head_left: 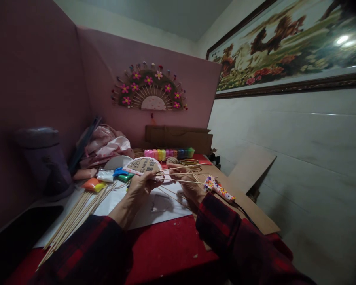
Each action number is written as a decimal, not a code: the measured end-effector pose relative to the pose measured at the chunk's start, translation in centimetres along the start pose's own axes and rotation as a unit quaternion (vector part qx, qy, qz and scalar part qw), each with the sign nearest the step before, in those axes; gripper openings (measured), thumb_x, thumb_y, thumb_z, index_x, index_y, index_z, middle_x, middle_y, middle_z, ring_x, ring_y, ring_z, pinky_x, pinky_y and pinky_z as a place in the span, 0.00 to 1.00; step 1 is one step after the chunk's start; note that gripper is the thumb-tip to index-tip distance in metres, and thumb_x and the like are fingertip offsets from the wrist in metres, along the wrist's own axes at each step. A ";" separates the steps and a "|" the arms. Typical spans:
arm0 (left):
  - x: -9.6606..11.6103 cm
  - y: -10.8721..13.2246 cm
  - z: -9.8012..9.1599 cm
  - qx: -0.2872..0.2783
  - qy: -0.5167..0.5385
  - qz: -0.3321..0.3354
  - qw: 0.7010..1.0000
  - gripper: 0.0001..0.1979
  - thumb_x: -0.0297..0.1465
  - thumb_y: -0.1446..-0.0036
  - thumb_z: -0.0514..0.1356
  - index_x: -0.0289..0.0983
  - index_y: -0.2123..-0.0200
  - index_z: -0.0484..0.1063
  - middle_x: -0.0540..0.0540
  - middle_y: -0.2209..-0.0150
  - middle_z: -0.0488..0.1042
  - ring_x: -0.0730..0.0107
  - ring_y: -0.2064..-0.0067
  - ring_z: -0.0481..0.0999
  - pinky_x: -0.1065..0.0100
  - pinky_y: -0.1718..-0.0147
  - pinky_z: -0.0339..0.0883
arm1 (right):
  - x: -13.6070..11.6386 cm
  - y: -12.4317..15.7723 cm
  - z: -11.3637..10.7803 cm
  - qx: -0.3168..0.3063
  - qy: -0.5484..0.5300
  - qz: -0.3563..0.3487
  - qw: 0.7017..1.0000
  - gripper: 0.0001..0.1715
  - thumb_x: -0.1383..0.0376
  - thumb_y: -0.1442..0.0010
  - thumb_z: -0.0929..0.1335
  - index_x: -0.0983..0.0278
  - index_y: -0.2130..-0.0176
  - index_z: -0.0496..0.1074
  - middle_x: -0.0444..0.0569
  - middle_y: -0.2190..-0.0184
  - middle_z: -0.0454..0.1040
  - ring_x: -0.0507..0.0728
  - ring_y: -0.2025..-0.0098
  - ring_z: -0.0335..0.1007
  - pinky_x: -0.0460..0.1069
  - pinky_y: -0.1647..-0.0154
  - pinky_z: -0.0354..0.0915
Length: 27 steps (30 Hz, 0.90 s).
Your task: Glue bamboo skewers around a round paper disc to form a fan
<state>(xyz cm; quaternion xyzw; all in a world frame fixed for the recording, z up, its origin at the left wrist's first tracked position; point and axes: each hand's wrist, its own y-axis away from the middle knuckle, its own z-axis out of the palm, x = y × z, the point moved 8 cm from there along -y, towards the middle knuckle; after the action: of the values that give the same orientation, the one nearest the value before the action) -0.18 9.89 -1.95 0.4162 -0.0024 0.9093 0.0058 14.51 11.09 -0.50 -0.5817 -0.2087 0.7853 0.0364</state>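
Observation:
My left hand [141, 186] is closed on the lower edge of a half-round cardboard piece [150, 166], which has printed characters and a pale pink border. Thin wooden sticks [197, 166] stick out rightward from that edge. At their near ends my right hand [190, 185] is closed, with its fingers around one of the sticks; the exact grip is partly hidden. A flower-patterned glue gun [219, 188] lies just right of my right hand. Beneath both hands is a white sheet [157, 209].
Loose wooden sticks [74, 217] lie at the left, near colored clay packets [94, 185] and a large tumbler [46, 162]. Cardboard [240, 209] covers the right side. Behind are a twine ball [172, 160] and a clay row [169, 153]. A decorated fan [153, 103] hangs on the pink panel.

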 end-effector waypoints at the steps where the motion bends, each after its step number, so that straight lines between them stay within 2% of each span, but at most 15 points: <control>1: -0.1 0.0 0.0 -0.003 -0.004 -0.003 1.000 0.09 0.19 0.58 0.62 0.28 0.70 0.71 0.41 0.75 0.77 0.65 0.75 0.77 0.65 0.75 0.75 | 0.0 0.1 0.0 0.001 -0.001 0.001 1.000 0.25 0.58 0.55 0.73 0.63 0.56 0.75 0.47 0.72 0.75 0.53 0.70 0.68 0.48 0.71 0.62; 4: -0.3 0.1 0.1 -0.012 -0.014 -0.009 1.000 0.10 0.20 0.58 0.63 0.29 0.68 0.71 0.42 0.74 0.77 0.66 0.74 0.77 0.64 0.74 0.75 | -0.2 0.3 0.1 0.002 0.001 -0.003 1.000 0.23 0.60 0.56 0.73 0.63 0.58 0.76 0.48 0.72 0.75 0.54 0.70 0.68 0.49 0.69 0.63; 10: -0.3 0.3 0.2 -0.014 -0.013 -0.011 1.000 0.06 0.19 0.57 0.62 0.27 0.71 0.72 0.41 0.75 0.77 0.66 0.75 0.76 0.65 0.74 0.75 | -1.6 0.7 0.9 -0.011 0.024 -0.024 0.999 0.16 0.61 0.56 0.72 0.61 0.63 0.76 0.46 0.73 0.75 0.54 0.71 0.68 0.49 0.68 0.63; 17: -0.4 0.4 0.4 -0.032 0.017 -0.032 0.999 0.05 0.20 0.57 0.61 0.27 0.72 0.72 0.38 0.74 0.77 0.62 0.73 0.77 0.62 0.71 0.75 | -3.5 2.4 1.9 -0.014 0.044 -0.028 0.999 0.19 0.53 0.53 0.69 0.58 0.61 0.75 0.49 0.70 0.74 0.59 0.65 0.70 0.50 0.71 0.65; 27: -0.5 -0.1 0.0 -0.039 -0.014 -0.025 0.999 0.06 0.20 0.58 0.62 0.28 0.71 0.72 0.39 0.73 0.78 0.64 0.73 0.77 0.64 0.72 0.75 | -1.1 1.2 0.7 -0.013 0.046 -0.018 0.999 0.21 0.53 0.53 0.69 0.59 0.60 0.74 0.49 0.70 0.75 0.59 0.65 0.69 0.49 0.73 0.64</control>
<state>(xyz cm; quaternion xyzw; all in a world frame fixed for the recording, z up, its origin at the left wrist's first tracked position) 0.19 9.95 -2.35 0.4281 -0.0271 0.9022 0.0447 14.46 9.50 0.20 -0.6136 -0.2271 0.7544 0.0522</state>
